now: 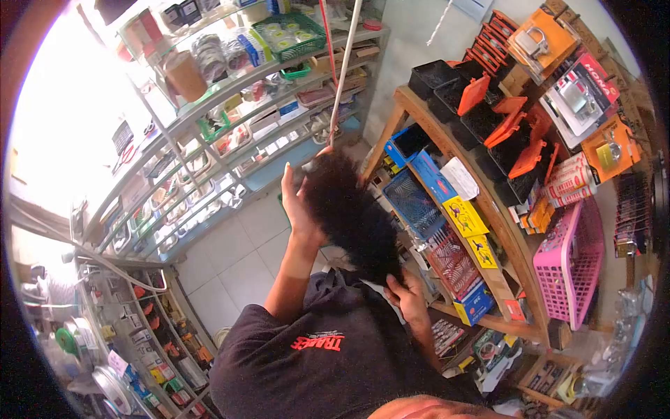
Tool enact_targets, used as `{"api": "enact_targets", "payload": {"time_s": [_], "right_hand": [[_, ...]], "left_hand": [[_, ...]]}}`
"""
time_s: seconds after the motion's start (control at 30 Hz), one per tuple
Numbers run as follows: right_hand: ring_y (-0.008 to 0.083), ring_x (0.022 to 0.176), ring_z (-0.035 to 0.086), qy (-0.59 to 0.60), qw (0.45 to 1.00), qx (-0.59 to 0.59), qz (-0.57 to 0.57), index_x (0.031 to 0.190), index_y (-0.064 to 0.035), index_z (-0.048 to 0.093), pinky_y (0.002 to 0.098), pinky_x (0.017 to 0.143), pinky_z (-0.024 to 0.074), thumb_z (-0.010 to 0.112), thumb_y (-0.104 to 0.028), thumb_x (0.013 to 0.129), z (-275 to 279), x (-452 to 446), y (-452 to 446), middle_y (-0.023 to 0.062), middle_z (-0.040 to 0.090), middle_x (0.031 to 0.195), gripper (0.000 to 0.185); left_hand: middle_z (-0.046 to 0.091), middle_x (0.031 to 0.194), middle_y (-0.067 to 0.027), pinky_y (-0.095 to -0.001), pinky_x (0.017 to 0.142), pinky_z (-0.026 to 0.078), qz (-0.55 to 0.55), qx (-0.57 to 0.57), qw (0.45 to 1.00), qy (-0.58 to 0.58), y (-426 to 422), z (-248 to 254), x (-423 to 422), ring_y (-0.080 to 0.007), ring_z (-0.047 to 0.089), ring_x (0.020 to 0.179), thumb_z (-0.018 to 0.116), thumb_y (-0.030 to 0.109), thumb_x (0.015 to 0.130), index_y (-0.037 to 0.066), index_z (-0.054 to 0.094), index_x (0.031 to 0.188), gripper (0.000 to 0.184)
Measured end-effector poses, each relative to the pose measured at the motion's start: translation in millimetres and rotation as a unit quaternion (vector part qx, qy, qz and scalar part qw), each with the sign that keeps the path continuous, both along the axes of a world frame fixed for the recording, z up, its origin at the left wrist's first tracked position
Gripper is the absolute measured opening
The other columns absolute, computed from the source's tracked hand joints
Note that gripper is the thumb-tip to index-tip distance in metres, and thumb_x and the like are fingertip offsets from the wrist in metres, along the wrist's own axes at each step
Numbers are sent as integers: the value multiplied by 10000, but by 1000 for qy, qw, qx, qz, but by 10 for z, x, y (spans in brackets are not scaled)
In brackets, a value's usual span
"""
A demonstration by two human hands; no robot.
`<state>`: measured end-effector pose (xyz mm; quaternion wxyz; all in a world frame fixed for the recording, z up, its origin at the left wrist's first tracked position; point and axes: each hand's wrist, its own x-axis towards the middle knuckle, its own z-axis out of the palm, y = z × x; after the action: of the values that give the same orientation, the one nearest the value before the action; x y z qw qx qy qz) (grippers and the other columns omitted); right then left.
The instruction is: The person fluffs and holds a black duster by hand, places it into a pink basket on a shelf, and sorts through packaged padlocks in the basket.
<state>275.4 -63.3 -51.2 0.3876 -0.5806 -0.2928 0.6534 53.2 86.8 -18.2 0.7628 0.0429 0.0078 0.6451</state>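
A bushy black duster hangs slanted in front of my chest. Around its upper part is my left hand, with one finger stretched upward and others partly hidden by the dark bristles. At the duster's lower end my right hand is closed on it, thumb against the bristles. A long pale stick rises from the duster's upper end, with a thin red one beside it. The join between sticks and duster is hidden.
Metal shelves with packaged goods stand at the upper left. A wooden rack with boxes and black bins is close on the right, beside a pink basket. Wire spools sit at the lower left.
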Motion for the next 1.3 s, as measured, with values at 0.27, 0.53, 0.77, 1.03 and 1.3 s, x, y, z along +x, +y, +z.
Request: {"api": "enact_targets", "payload": {"time_s": [0.27,0.53,0.77,1.03,1.3], "right_hand": [[23,514,405,-37,996,68,45,959,1,619,197,450,285,544,-99,941,-33,63,132,-16,560,668,126],[25,510,418,-35,996,80,13,1058,-15,634,202,449,313,565,-77,945,-191,-22,266,30,647,732,145],[21,506,394,-52,994,91,8,1022,-6,619,192,452,293,545,-108,953,-52,91,298,35,628,729,143],[22,520,404,-53,996,67,21,1024,-15,644,193,461,311,590,-130,942,-101,218,272,28,657,757,151],[24,523,415,-51,996,61,41,1067,2,644,199,467,311,569,-109,948,-209,28,190,7,644,746,178]], "left_hand": [[521,1304,-225,-513,1005,426,-39,2,999,8,300,13,109,-397,559,1136,301,616,938,34,365,1420,758],[508,1327,-236,-506,959,467,-85,5,996,-9,656,-110,151,-405,549,1149,308,604,938,-13,358,1414,781],[529,1326,-187,-489,1025,418,-77,30,995,57,739,-78,377,-339,539,1195,338,602,936,20,391,1395,744],[536,1314,-178,-472,1039,404,-112,77,990,39,724,-221,364,-329,531,1198,358,603,928,17,431,1366,735],[563,1245,-230,-570,944,452,-85,70,992,67,704,-325,215,-395,580,1104,342,619,922,43,393,1401,751]]}}
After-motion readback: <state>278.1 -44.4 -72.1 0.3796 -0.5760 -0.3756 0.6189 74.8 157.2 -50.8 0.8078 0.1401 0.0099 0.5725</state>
